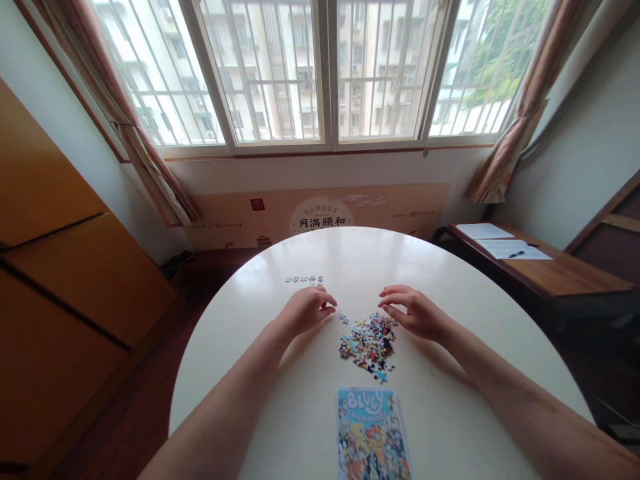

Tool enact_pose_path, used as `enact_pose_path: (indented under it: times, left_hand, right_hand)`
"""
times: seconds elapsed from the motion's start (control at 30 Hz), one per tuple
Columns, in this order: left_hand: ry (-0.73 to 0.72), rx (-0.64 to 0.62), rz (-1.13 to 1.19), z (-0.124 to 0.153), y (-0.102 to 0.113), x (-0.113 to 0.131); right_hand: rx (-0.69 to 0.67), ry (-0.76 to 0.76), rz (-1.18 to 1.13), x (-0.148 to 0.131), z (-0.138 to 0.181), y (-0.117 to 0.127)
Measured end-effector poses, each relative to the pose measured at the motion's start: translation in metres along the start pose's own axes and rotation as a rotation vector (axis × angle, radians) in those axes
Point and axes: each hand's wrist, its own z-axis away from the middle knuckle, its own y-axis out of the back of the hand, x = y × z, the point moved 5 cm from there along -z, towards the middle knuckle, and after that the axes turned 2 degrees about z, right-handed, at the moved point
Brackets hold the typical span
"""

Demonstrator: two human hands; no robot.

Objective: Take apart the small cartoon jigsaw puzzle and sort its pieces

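A heap of small jigsaw puzzle pieces (369, 341) lies on the round white table (300, 387). My left hand (310, 308) hovers or rests left of the heap, fingers bent and apart, with a loose puzzle piece (344, 319) just off its fingertips. At the heap's upper right edge is my right hand (413, 310), fingers spread and thumb near the outermost pieces. I see nothing held in either hand. Beyond my left hand, several pieces (303, 279) sit in a short row, some partly hidden by the hand. A blue Bluey picture sheet (373, 433) lies nearest to me.
A wooden side table (545, 277) with paper sheets (513, 249) and a dark pen stands at the right. Wooden cabinets (55, 280) are on the left. Behind the table, a printed cardboard panel (225, 213) leans below the barred window (280, 73).
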Motion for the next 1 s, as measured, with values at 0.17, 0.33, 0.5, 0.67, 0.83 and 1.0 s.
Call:
enact_pose_path:
  times: [0.17, 0.33, 0.5, 0.67, 0.83, 1.0]
  left_hand:
    - [-0.07, -0.089, 0.025, 0.003, -0.005, 0.02]
    - [-0.052, -0.084, 0.015, 0.001, -0.011, 0.021]
    - [-0.034, -0.055, 0.007, 0.001, -0.012, 0.02]
    - [-0.026, -0.032, -0.005, 0.0, -0.006, 0.018]
    - [-0.03, -0.034, -0.039, 0.0, -0.011, 0.022]
    - [-0.047, -0.03, -0.005, 0.0, -0.015, 0.023]
  right_hand:
    - [-0.062, 0.003, -0.014, -0.005, 0.0, -0.002]
    - [-0.173, 0.049, -0.008, -0.021, -0.001, -0.004]
    - [-0.282, 0.055, 0.063, -0.026, 0.001, -0.018]
    - [-0.275, -0.006, 0.07, -0.014, 0.001, -0.03]
    - [-0.214, -0.073, 0.061, -0.009, -0.001, -0.024]
    - [-0.138, -0.097, 0.054, -0.013, -0.002, -0.01]
